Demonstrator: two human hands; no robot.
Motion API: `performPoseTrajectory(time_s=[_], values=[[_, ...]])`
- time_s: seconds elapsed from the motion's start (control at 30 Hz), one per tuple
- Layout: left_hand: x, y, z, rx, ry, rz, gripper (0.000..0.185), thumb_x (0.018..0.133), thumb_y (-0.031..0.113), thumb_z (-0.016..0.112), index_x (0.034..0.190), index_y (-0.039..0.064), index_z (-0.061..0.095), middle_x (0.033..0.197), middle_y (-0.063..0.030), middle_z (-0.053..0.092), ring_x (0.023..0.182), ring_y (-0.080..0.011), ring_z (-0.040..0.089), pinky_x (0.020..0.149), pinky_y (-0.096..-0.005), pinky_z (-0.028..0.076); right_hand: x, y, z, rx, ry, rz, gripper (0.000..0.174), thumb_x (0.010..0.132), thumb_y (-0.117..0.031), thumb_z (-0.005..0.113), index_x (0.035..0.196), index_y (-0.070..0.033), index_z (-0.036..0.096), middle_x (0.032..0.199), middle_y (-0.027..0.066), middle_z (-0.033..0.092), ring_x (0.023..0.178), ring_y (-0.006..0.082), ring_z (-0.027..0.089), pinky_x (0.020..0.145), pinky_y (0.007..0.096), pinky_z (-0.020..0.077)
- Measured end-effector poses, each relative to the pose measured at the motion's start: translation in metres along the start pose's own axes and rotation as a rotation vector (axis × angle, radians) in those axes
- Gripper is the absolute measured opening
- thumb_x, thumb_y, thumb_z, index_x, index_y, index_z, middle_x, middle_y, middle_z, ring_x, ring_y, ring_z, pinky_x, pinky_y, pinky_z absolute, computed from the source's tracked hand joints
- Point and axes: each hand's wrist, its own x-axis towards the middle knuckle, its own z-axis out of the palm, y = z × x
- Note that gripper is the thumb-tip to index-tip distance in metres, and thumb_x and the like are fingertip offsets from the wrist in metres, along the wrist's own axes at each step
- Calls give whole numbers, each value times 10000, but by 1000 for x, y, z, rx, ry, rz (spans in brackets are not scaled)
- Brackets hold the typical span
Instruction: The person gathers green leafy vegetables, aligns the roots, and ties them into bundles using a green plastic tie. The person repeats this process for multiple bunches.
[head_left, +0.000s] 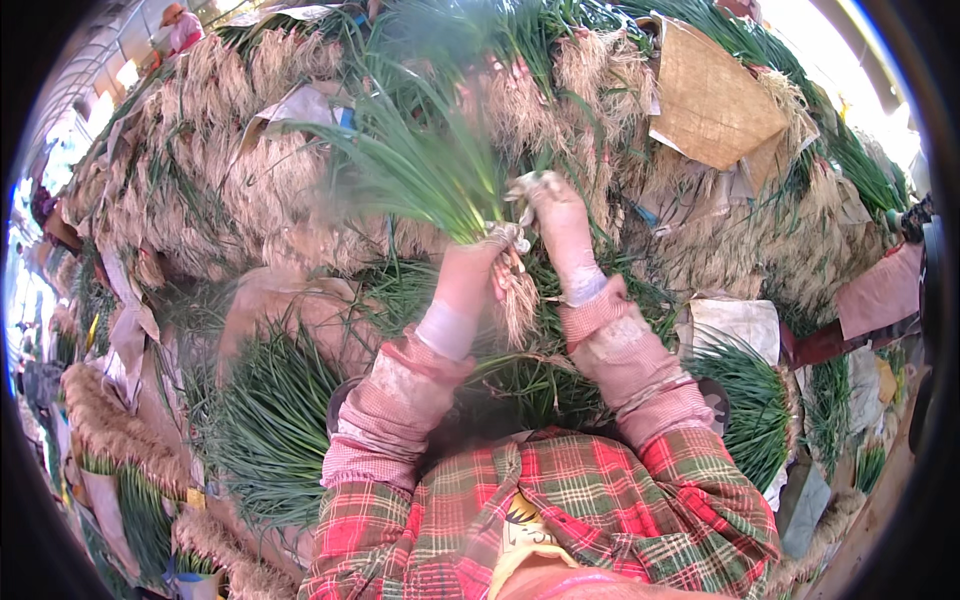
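Note:
My left hand (487, 251) is closed around the lower stems of a bunch of long green onions (442, 180), whose leaves fan up and to the left. Their pale bulbs and stringy roots (519, 300) hang below that fist. Just right of the bunch, my right hand (541, 196) is raised with its fingers bent, close to the stems; whether it pinches anything is unclear. Both hands have a whitish, dirty covering over the fingers. Loose green leaves (555, 382) lie beneath my forearms.
A high heap of onions with dry roots (247, 180) spans the front, partly under a brown sheet (712, 97). Large green bundles stand at my left (277, 427) and right (742, 412). Another person's arm (877, 300) reaches in at far right; a person in a hat (182, 28) is at upper left.

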Motion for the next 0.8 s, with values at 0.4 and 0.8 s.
performPoseTrajectory(time_s=[0.4, 0.8], values=[[-6, 4, 10, 15, -4, -73, 158, 951, 137, 618, 862, 8, 632, 665, -51, 636, 483, -108, 567, 430, -211, 425, -3, 23, 5, 244, 114, 17, 290, 1008, -252, 544, 956, 14, 648, 732, 42, 621, 618, 152, 567, 599, 284, 470], [15, 56, -10, -223, 58, 82, 343, 1015, 224, 466, 1282, 57, 603, 1119, -55, 628, 789, -125, 600, 658, -292, 561, 120, 12, -68, -858, 193, -181, 425, 950, -396, 563, 1197, -60, 645, 1135, 199, 683, 1063, 350, 653, 940, 410, 491]])
